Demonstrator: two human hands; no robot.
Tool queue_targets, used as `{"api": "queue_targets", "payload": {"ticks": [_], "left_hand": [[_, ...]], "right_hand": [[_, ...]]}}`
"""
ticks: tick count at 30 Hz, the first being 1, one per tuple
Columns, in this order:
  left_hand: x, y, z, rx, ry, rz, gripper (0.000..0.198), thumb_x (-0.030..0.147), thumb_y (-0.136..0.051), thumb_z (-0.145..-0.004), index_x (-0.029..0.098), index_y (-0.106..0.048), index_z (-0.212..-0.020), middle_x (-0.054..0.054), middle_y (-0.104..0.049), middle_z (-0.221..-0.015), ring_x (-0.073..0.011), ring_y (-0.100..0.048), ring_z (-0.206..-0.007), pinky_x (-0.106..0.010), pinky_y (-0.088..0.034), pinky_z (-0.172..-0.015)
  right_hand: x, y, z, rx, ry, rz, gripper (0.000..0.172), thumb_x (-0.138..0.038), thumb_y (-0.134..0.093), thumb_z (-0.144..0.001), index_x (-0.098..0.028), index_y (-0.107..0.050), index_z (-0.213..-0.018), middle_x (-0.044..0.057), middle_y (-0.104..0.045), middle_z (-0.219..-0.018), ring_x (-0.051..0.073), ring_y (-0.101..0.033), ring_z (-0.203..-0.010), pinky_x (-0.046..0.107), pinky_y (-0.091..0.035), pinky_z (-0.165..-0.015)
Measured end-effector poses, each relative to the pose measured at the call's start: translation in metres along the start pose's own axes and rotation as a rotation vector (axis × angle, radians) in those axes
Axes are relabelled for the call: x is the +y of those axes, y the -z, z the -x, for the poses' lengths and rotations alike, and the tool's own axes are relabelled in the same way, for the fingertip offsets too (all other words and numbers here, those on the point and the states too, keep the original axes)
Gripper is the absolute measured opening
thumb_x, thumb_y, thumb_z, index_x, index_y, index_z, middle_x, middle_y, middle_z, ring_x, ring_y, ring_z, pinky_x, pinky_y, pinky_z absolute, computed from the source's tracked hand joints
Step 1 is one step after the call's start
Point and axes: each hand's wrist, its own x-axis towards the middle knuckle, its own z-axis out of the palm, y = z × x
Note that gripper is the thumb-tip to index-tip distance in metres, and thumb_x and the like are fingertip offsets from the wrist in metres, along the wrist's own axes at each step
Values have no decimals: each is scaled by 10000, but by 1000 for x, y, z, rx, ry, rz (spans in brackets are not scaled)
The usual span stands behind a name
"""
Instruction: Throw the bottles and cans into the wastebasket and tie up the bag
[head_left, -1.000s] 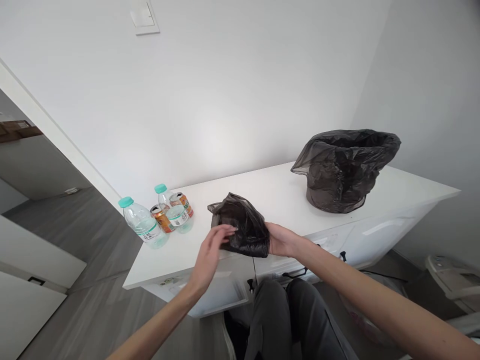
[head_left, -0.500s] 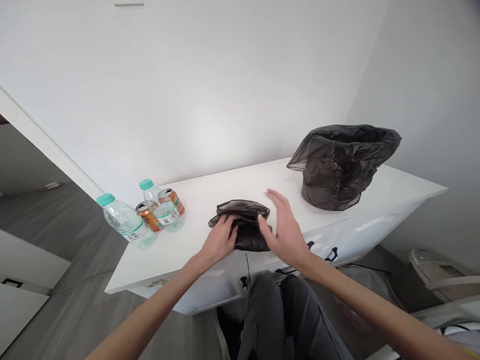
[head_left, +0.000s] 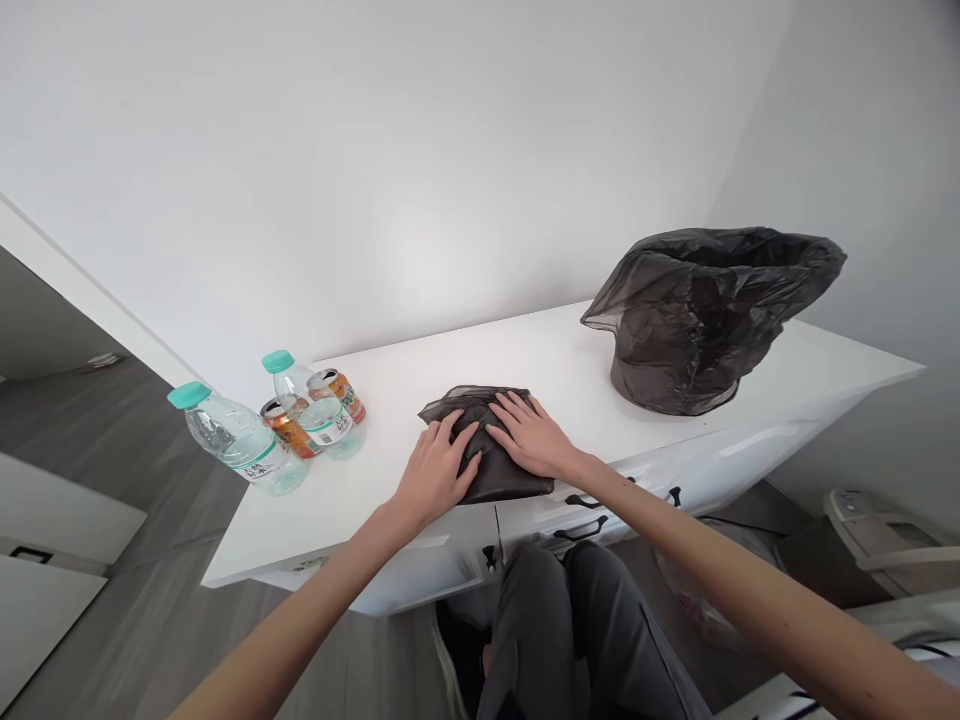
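A black plastic bag (head_left: pixel 504 476), folded into a flat bundle, lies at the front edge of the white cabinet top. My left hand (head_left: pixel 436 462) rests on its left part, fingers spread and slightly bent. On its upper right part lies my right hand (head_left: pixel 534 436), palm down with the fingers stretched out. Both hands touch the folded bag, and neither grips it. Farther right, a container lined with a black bag (head_left: pixel 686 330) stands with its mouth gaping upward; the liner covers most of it.
On the left stand two clear bottles with teal caps, a front bottle (head_left: pixel 238 440) and a rear bottle (head_left: pixel 304 390), beside an orange can (head_left: pixel 289 428) and another orange can (head_left: pixel 346 393). The white cabinet (head_left: pixel 300 530) has black handles. A wall rises behind.
My right hand has come down from the air onto the bag. The bag looks flatter and neater than before. The view has shifted slightly.
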Motion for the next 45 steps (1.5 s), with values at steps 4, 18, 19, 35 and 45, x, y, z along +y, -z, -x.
{"api": "queue_targets", "payload": {"ticks": [4,18,19,35,45], "left_hand": [[-23,-5,23,-16,3,37,513,435,-342,-1100,303,-465,-1581,-65,-362,-1703,-322,-309,-1573,-574,-294,-1264],[-3,38,73,-20,-248,236,450,410,-554,-1026,263,-572,-1451,-98,-633,-1488,-273,-561,-1412,-480,-446,-1174],[-1,39,74,-4,-195,289,359,384,-526,-1033,254,-645,-1346,-89,-712,-1369,-264,-639,-1304,-452,-489,-1115],[30,43,16,287,-12,-122,455,268,-321,-1078,154,-529,-1467,-155,-540,-1565,-293,-454,-1500,-493,-380,-1224],[4,-15,11,-5,69,-153,559,392,-328,-1093,155,-464,-1580,-80,-407,-1676,-354,-319,-1573,-569,-291,-1287]], "right_hand": [[7,4,2,-47,0,-33,758,-619,-198,-1083,-144,-318,-1661,97,-227,-1742,277,-138,-1631,529,-92,-1329],[-19,17,95,44,530,13,580,-167,-529,-1014,-224,-433,-1583,108,-521,-1595,262,-484,-1484,513,-395,-1239],[-20,19,95,48,505,-29,503,-163,-505,-1021,-246,-516,-1518,89,-608,-1515,255,-579,-1397,488,-458,-1185],[-9,1,-13,248,-110,-392,243,-347,-465,-1049,-231,-633,-1180,61,-768,-1070,251,-707,-991,356,-511,-864],[-43,10,-2,353,160,111,447,-185,-420,-1035,-176,-558,-1460,157,-581,-1517,304,-488,-1451,514,-357,-1201]]}}
